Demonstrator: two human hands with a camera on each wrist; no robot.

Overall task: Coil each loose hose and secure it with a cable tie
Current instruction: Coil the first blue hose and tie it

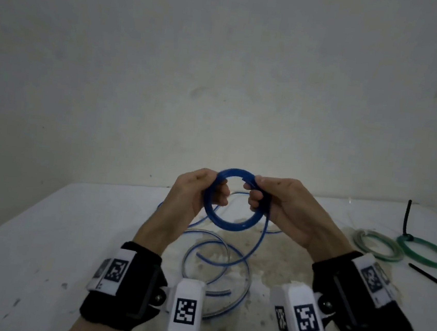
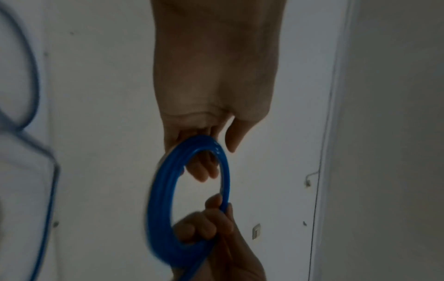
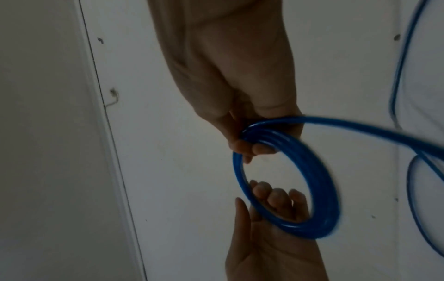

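Hose: blue coil [image 1: 229, 221] of several turns, held up above the middle of the counter [image 1: 43, 228], between both hands.
Tail: loose hose [image 1: 242, 259] runs down from the right side of the coil and loops on the counter below.
Left hand [image 1: 195, 192]: fingers [image 2: 204, 171] curl through the ring, clamped on its left side.
Right hand [image 1: 278, 201]: fingers [image 3: 250, 148] curl round the right side, where the tail leaves.
Step, as I judge it: winding on the remaining tail.
Doing it well: keep one hand pinching all turns together; feed each new loop at matching size, flat beside the others, without twist.
Risk: springy turns may burst open if either grip slackens.
Ties: black tie [image 1: 430, 279] lies near the counter's right edge, beside two finished coils [image 1: 403, 248].
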